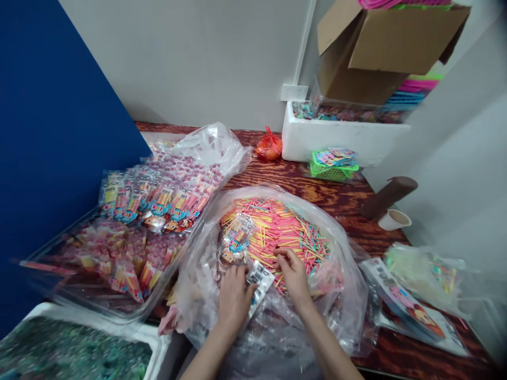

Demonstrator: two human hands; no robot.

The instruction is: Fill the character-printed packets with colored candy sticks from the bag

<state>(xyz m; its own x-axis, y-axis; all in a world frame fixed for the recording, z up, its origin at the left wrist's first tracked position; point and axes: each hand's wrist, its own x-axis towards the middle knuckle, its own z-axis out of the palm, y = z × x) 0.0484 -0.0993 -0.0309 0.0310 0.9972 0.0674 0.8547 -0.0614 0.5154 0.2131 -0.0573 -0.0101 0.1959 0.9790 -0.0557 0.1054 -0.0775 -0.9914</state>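
Observation:
In the middle lies a large clear plastic bag [350, 264], its mouth spread wide around a heap of thin pink, yellow and blue-green sticks [273, 224]. My left hand [234, 296] has its fingers curled over a small printed packet [262, 282], with the thumb along its edge. More filled printed packets [237, 237] lie on the sticks just beyond those fingers. Over the near part of the heap, my right hand [293, 275] is closed, thumb and index finger pinched together; what is between them is too small to make out.
At left, a clear tray [158, 301] holds many filled packets [134, 264]. A white foam box [158, 338] sits front left. Behind are a red bag [269, 146], a green basket [332, 171] and a foam box [317, 140] under a carton [396, 42]. A paper cup [394, 220] stands right.

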